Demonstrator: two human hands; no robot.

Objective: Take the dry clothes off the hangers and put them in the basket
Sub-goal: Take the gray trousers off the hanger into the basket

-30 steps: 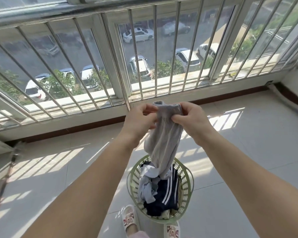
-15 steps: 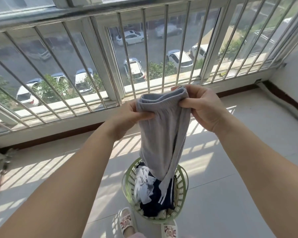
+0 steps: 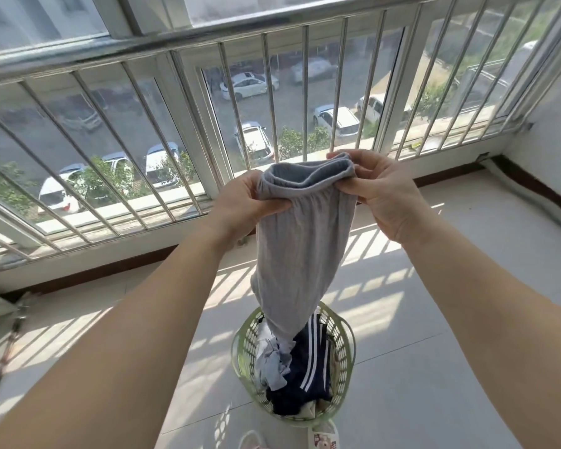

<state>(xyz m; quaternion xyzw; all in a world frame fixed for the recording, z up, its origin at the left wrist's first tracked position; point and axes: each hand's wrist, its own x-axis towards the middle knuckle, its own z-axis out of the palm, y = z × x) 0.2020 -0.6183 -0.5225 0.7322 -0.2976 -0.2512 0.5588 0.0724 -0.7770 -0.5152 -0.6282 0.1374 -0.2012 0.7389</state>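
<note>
Garment: a grey garment, held up by its open hem or waistband at chest height; no hanger shows on it.
Left hand: fingers clamped on the left end of the band, thumb pressed onto the front of the cloth.
Right hand: fingers clamped on the right end of the band, pinching the rolled edge; both hands touch the cloth, the band stretched between them.
Long axis: the garment hangs straight down from the band, narrowing toward its lower end.
Basket: a pale green basket stands on the tiled floor, directly below the hands and a little nearer the person.
Key relation: the garment's lower end reaches the mouth of the basket and looks to touch the pile inside, so the drop line from the fingers runs into the basket; neither hand is clearly nearer.
Already in the basket: a dark garment with white stripes and a light bundle.
Step in hand: likely lowering or letting go of the grey garment so that it folds onto the pile.
Risk: the upper part could spill over the rim if released too far toward the window bars.
</note>
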